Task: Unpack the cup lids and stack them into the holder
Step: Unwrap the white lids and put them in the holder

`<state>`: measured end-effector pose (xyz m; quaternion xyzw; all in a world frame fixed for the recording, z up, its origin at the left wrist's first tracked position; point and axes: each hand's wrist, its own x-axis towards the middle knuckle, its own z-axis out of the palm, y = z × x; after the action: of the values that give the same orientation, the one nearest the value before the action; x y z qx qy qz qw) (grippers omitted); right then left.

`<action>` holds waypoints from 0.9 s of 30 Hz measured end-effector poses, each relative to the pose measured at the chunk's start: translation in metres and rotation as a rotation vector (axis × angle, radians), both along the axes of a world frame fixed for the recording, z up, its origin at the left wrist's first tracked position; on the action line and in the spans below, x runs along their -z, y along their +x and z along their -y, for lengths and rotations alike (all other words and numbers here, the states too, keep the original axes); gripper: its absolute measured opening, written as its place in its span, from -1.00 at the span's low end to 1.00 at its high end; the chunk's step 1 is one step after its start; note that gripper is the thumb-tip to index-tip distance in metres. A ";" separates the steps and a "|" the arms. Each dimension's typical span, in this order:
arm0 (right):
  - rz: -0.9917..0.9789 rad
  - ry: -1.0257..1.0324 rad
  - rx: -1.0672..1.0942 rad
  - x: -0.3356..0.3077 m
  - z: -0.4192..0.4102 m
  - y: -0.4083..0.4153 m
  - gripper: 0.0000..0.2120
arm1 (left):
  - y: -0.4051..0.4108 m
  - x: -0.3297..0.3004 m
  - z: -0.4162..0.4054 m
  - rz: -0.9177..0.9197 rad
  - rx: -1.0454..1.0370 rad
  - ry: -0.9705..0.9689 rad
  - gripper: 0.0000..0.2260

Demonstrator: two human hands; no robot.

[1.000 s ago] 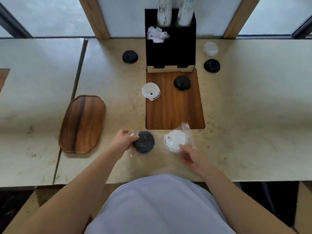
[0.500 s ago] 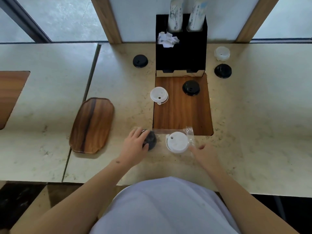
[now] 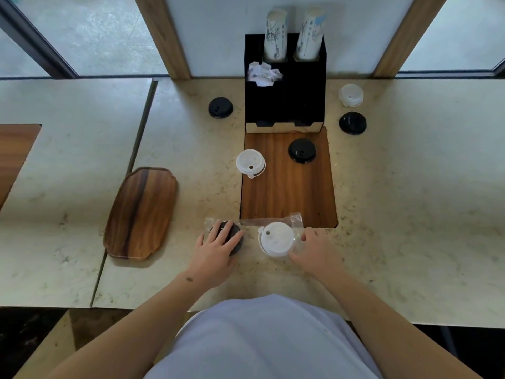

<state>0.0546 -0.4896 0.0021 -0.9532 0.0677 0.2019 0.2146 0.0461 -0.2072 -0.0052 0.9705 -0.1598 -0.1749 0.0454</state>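
Clear plastic wrap covers the white lid at the table's near edge; my right hand pinches it, left hand spreads flat on the wrapped black lid. I'm unwrapping; next I'd strip the film, then reach to the holder.

Beige marble-look stone counter spans scene. Oblong dark-grained wooden tray lies near left, beside seam between slabs. Rectangular wood-veneer inset panel sits centre. Second wood inset at far-left edge. Two wooden window posts rise behind.
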 end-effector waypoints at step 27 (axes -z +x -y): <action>-0.087 0.228 0.091 0.014 0.002 0.056 -0.62 | -0.005 0.001 0.116 -0.113 0.043 0.060 -0.33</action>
<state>0.1104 -0.4917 -0.0115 -0.9088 0.0969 0.2394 0.3276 0.0411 -0.3232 -0.0065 0.9564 -0.1723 -0.2349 0.0216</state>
